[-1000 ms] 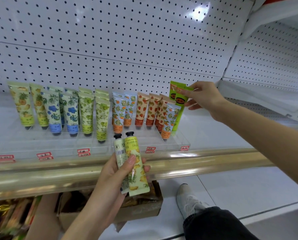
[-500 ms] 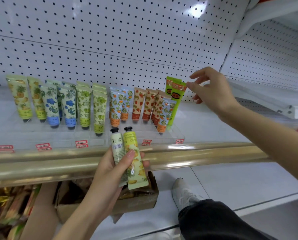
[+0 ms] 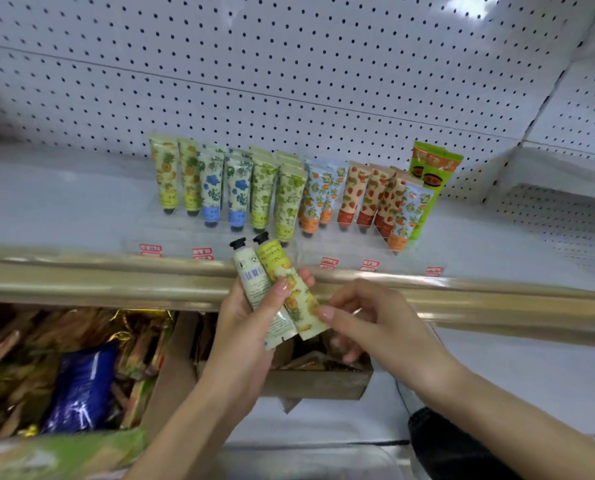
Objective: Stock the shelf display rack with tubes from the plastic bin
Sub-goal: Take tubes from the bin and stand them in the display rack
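My left hand [image 3: 244,327] grips two tubes with black caps pointing up: a pale tube [image 3: 254,282] and a yellow floral tube [image 3: 289,285]. My right hand [image 3: 375,327] has its thumb and fingers pinched on the lower crimped end of the yellow floral tube. Both hands hover in front of the shelf's gold rail [image 3: 116,282]. Behind it, the clear display rack [image 3: 341,252] holds rows of standing floral tubes [image 3: 265,188], with two bright green tubes [image 3: 431,178] at its right end. A clear plastic bin's rim [image 3: 323,460] shows at the bottom edge.
A cardboard box [image 3: 317,384] of goods sits on the lower shelf under my hands. Snack packets, one of them blue [image 3: 81,393], fill the lower left. White pegboard [image 3: 289,64] backs the shelf. My dark-trousered knee [image 3: 445,445] is at the lower right.
My right hand let go of the green tubes at the rack's right end and came down to the yellow tube in my left hand. The view shifted left and down.
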The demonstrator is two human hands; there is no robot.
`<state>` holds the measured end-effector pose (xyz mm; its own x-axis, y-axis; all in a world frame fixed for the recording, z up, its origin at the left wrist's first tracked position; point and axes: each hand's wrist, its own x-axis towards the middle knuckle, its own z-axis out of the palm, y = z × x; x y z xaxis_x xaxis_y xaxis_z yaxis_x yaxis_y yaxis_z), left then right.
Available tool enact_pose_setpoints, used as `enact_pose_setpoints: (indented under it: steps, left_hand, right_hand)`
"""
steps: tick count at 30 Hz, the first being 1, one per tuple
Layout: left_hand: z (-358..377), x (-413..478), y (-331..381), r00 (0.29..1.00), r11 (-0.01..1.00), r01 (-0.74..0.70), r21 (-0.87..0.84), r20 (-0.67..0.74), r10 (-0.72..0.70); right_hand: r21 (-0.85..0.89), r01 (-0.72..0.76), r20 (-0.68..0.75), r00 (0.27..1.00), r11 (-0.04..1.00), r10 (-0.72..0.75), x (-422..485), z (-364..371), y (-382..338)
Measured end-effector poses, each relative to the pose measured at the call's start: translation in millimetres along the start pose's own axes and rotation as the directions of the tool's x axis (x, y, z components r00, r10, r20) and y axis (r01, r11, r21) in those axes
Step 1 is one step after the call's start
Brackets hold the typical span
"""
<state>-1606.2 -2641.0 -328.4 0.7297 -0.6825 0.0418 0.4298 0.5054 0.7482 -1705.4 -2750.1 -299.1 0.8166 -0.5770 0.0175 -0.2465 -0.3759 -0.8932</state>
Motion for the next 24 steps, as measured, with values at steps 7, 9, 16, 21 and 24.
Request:
enact_pose_setpoints:
  steps: [7, 9, 16, 21, 24]
  left_hand:
    - [-18.4, -3.1, 22.7, 0.998, 0.998, -0.055, -0.044, -0.016, 0.055]
    - [-24.9, -2.6, 27.1, 0.996, 0.995, -0.091, -0.030, -0.026, 0.091]
    - [-64.7, 1.5, 51.1, 0.951, 0.958, -0.236, 0.164, -0.166, 0.262]
    - [-100.4, 3.8, 77.4, 0.936, 0.952, -0.210, 0.224, -0.236, 0.262]
    - [-114.1, 3.3, 88.3, 0.931, 0.969, -0.219, 0.111, -0.273, 0.241]
  right_hand:
    - [0.053, 0.089, 0.079, 0.992, 0.995, -0.093, 7.2, 47.1, -17.9]
    - [0.061, 0.125, 0.061, 0.990, 0.990, -0.129, 9.2, 52.4, -23.4]
    - [0.051, 0.300, -0.068, 0.953, 0.953, -0.297, 32.0, 42.3, -63.9]
    - [-0.083, 0.422, -0.073, 0.901, 0.903, -0.428, 75.6, 35.4, -108.0]
    - [-0.157, 0.446, -0.017, 0.891, 0.881, -0.454, 103.9, 45.5, -136.6]
